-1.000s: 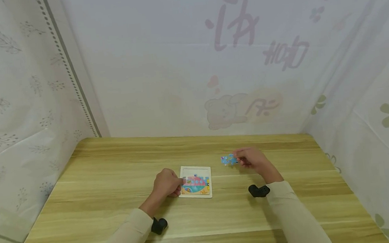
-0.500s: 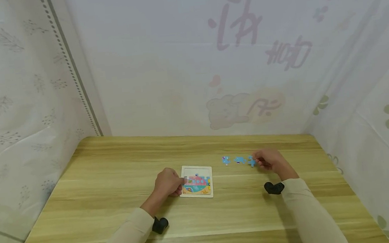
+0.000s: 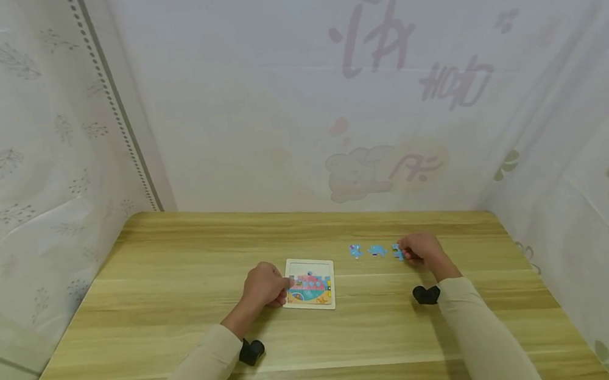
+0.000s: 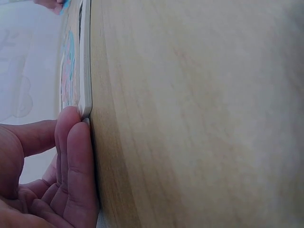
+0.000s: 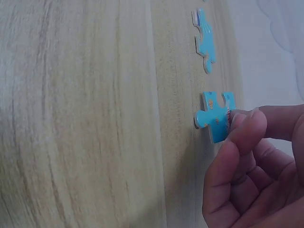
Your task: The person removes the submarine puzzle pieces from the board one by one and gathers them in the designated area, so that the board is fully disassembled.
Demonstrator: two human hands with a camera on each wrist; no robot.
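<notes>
My left hand (image 3: pixel 263 286) holds the left edge of a square jigsaw board (image 3: pixel 311 307), thumb over the rim and fingertips at its side. The board lies flat; its lower part is filled with a pink and teal picture, and its upper part shows bare backing. Farther right, my right hand (image 3: pixel 420 249) pinches the edge of a light-blue jigsaw piece (image 5: pixel 216 118) with thumb and finger, close over the table. To that piece's left lie a second blue piece (image 3: pixel 377 250) and a third with a purple spot (image 3: pixel 355 250).
The wood-grain table (image 3: pixel 320 347) reaches back to a white printed cloth (image 3: pixel 243 128), and more cloth hangs at both sides. A black wrist camera (image 3: pixel 251 352) sits at the left cuff, another black camera (image 3: pixel 426 294) at the right.
My right hand has moved right. The blue pieces, bunched together at its fingertips a second ago, now lie spread in a row. My left hand has stayed at the board.
</notes>
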